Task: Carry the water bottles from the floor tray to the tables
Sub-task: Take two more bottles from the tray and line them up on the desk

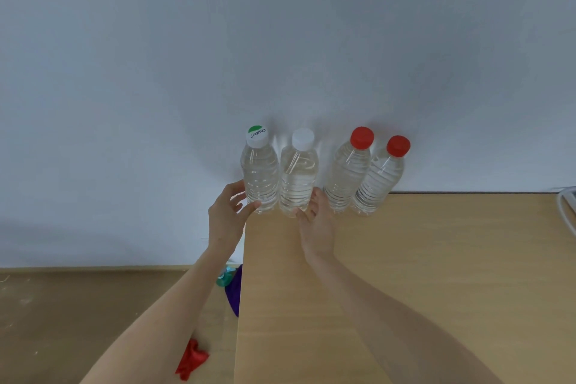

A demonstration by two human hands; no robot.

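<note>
Four clear water bottles stand in a row at the far edge of a wooden table (405, 274), against the wall. My left hand (224, 218) wraps the base of the leftmost bottle (260, 171), which has a green-and-white cap and stands at the table's left corner. My right hand (316, 224) grips the base of the white-capped bottle (297, 178) beside it, thumb in front and fingers on its right side. Two red-capped bottles (347, 178) (378, 184) stand untouched further right. The floor tray is out of view.
The table's left edge drops to a brown floor (78, 321). On the floor lie a red cloth (191, 358), a purple item (233, 290) and a teal item (226, 277). A white object (567, 199) sits at the table's far right.
</note>
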